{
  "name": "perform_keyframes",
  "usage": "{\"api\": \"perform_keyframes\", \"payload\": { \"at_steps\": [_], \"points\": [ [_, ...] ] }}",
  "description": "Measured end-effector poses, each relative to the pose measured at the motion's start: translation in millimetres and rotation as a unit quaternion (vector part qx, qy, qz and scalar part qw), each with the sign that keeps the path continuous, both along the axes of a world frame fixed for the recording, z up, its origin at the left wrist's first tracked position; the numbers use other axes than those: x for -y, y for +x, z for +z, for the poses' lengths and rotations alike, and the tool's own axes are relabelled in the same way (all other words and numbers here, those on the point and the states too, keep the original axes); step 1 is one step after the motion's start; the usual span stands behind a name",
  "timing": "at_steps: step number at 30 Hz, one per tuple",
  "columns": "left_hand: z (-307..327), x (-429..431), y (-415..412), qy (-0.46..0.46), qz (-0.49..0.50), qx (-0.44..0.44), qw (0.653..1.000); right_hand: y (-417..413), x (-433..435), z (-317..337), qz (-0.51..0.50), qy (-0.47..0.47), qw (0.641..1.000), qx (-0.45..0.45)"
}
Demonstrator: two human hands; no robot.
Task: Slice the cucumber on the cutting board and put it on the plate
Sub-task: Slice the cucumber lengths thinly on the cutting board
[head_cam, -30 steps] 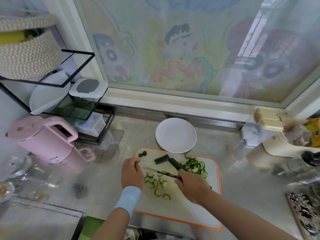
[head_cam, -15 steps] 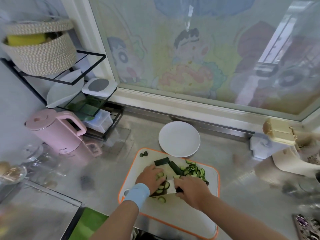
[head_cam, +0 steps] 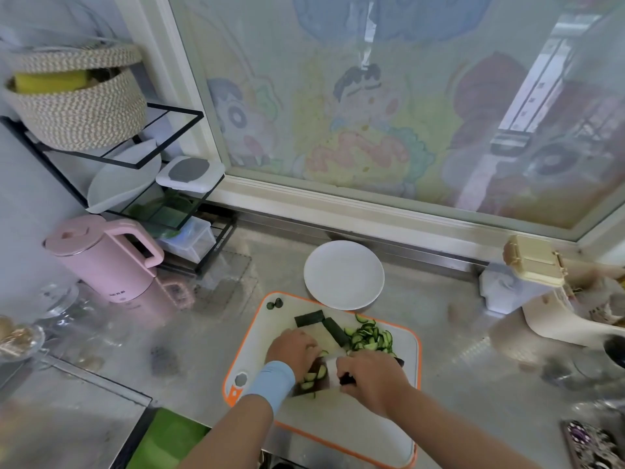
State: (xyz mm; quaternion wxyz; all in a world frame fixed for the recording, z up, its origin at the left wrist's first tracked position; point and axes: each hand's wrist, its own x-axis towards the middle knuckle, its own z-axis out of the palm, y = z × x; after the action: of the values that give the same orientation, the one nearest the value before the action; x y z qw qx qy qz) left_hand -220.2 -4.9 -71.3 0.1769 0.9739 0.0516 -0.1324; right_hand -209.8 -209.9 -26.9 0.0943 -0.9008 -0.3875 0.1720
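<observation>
Head view. White cutting board [head_cam: 338, 421] with an orange rim lies on the grey worktop [head_cam: 203, 333]. White plate [head_cam: 344, 275] sits just past the board's far edge, nothing on it.

Left hand [head_cam: 294, 346] is over the middle of the board, knuckles up, with a light blue wristband [head_cam: 274, 380] below it. Its fingers [head_cam: 313, 353] bend down against the knife [head_cam: 319, 384]; cannot tell if they pinch anything. Right hand [head_cam: 375, 380] is over the board's near right part, fingers curled tight round the knife's dark handle.

The blade lies flat-side up between the two hands. A few cucumber slices [head_cam: 314, 375] sit on it, touching the left fingers. A bigger pile of slices [head_cam: 372, 336] sits on the board's far right part, near the plate. Two dark uncut cucumber pieces [head_cam: 309, 318] lie on the far middle of the board, just left of the pile. Two small end bits [head_cam: 274, 303] are at the board's far left corner.

Pink kettle [head_cam: 105, 262] stands well left of the board, with a woven basket [head_cam: 77, 99] on a black rack above it. Window [head_cam: 372, 113] with cartoon drawings is behind the plate.
</observation>
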Motion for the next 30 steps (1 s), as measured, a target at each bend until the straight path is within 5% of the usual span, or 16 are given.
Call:
{"api": "perform_keyframes", "payload": {
  "at_steps": [5,30],
  "points": [
    [3,-15,-26,-0.125,0.009,0.029,0.992,1,0,2,-0.033,0.005,0.999,0.003],
    [-20,-48,-28,-0.079,0.003,0.002,0.997,-13,-21,11,-0.103,-0.034,0.994,0.01]
  ]
}}
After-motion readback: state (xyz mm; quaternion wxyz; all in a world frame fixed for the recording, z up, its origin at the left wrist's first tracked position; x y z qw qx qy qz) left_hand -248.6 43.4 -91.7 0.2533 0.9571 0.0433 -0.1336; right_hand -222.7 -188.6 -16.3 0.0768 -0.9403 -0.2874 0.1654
